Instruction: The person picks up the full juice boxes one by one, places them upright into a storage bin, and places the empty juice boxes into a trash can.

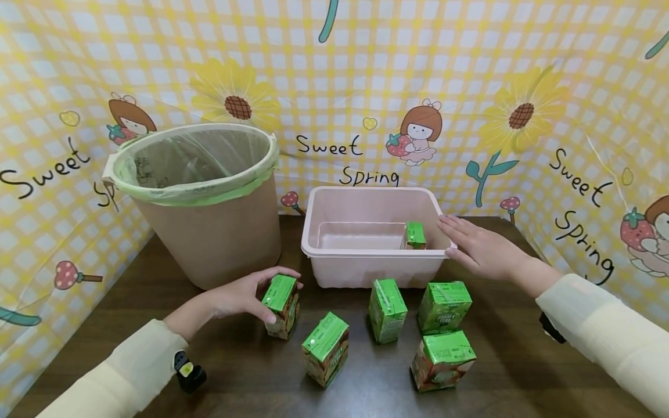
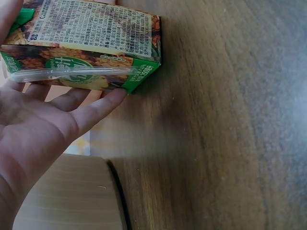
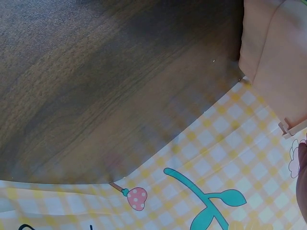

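Observation:
My left hand (image 1: 235, 299) grips a small drink carton (image 1: 281, 297) with a green top, thumb on the near side and fingers beyond it. In the left wrist view the same carton (image 2: 91, 28) shows printed text and a wrapped straw along its side. My right hand (image 1: 483, 247), fingers straight, rests at the right rim of a pink plastic basin (image 1: 376, 253). Inside that basin stands one green-topped carton (image 1: 415, 234). Only a sliver of the right hand shows at the right wrist view's edge, near the basin wall (image 3: 278, 52).
Several more drink cartons stand on the dark wood table (image 1: 251, 377): one front centre (image 1: 326, 348), one (image 1: 387, 310) before the basin, and two at the right (image 1: 444, 305). A tall bin (image 1: 219, 232) with a green liner stands back left. Patterned cloth (image 1: 334, 87) surrounds the table.

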A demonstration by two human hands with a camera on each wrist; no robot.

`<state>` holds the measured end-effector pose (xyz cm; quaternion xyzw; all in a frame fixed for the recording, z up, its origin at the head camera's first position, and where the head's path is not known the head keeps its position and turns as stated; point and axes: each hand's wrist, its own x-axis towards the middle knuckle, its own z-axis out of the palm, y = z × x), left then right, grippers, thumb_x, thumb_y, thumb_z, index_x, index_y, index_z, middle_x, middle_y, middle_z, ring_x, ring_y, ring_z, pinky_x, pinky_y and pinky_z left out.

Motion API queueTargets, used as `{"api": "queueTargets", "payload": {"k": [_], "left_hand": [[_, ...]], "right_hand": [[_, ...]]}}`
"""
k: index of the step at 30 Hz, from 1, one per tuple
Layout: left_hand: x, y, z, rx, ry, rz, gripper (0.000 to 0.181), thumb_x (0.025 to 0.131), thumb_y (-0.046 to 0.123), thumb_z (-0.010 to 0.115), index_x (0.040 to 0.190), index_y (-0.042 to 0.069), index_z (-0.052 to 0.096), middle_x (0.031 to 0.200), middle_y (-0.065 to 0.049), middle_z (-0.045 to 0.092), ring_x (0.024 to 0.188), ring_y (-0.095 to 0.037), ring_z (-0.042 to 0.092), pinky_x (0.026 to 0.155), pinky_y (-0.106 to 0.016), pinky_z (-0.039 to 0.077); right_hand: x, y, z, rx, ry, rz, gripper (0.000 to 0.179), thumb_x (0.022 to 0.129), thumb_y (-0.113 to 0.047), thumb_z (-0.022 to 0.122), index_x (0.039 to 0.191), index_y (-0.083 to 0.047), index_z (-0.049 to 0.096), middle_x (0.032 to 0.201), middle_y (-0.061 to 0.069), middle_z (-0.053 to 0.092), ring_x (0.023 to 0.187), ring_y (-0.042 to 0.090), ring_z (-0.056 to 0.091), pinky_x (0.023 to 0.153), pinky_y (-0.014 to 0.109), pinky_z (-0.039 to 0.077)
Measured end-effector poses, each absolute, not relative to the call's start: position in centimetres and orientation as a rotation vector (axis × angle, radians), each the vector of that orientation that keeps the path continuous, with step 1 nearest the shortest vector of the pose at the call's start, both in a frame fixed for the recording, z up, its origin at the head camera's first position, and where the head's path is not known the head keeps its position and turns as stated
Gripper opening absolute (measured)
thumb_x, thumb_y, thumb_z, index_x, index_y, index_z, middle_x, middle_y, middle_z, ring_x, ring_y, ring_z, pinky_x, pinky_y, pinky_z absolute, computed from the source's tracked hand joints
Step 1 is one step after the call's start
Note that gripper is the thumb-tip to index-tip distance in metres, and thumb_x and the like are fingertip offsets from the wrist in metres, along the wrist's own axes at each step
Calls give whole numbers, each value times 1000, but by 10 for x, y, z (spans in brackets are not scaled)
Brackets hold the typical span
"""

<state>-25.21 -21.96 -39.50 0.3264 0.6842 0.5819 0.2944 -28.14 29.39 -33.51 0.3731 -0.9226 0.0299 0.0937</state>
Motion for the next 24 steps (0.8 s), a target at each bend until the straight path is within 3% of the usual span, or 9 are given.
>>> {"api": "queueTargets", "payload": {"k": [4, 24], "left_hand": [[-251, -219, -395, 867, 1846, 1550, 82, 77, 3, 81, 142, -6, 32, 139, -30, 42, 121, -32, 49, 95, -40, 47], [-246, -222, -389, 821, 1952, 1516, 77, 75, 6, 83, 141, 0, 44, 133, -19, 52, 114, -33, 54, 89, -43, 50]], "right_hand": [[-282, 294, -335, 1112, -2732, 86, 59, 104, -34, 46, 148, 3, 33, 155, 19, 28, 142, 37, 25, 110, 50, 26], [-281, 293, -336, 1101, -2724, 89, 58, 103, -33, 47, 148, 3, 35, 155, 19, 29, 142, 36, 26, 109, 52, 27]]}}
